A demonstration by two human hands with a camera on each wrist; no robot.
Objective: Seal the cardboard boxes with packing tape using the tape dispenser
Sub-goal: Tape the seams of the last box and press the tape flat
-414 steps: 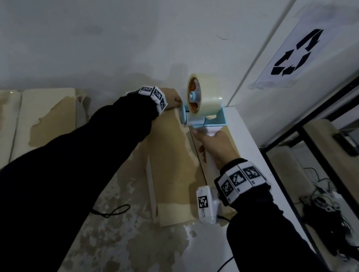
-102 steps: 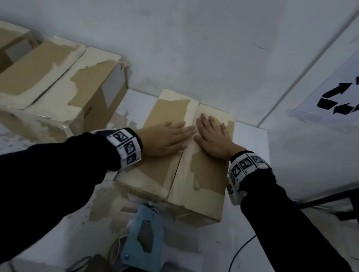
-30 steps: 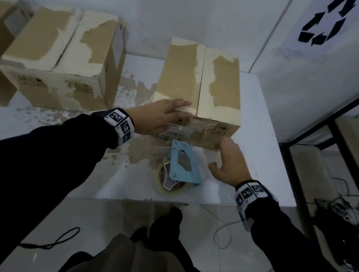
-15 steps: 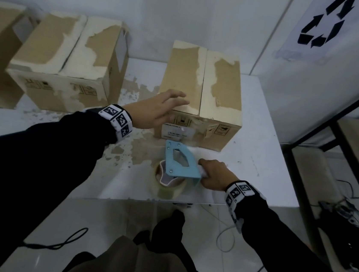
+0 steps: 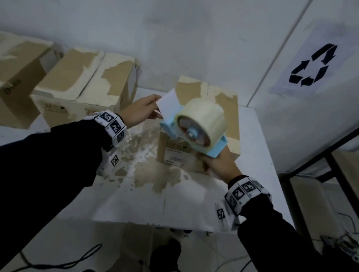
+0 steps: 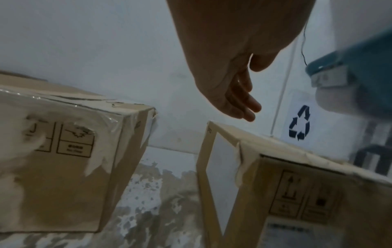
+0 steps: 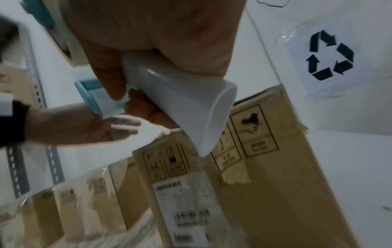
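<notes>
Right hand [image 5: 220, 166] wrapped round the tape dispenser [image 5: 194, 127] handle, held above the near box [image 5: 204, 125]; left hand [image 5: 140, 111] fingers spread, touching its tape flap.

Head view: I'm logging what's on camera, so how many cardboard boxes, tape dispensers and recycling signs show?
cardboard boxes: 3
tape dispenser: 1
recycling sign: 1
Total: 5

- Tape dispenser [image 5: 194, 128]: light blue frame, white handle, fat roll of clear tape, held raised and tilted at centre frame.
- Cardboard box [image 5: 224, 109]: brown, worn, flaps closed, behind it on the white table.
- Two more boxes [image 5: 86, 80] at left.
</notes>
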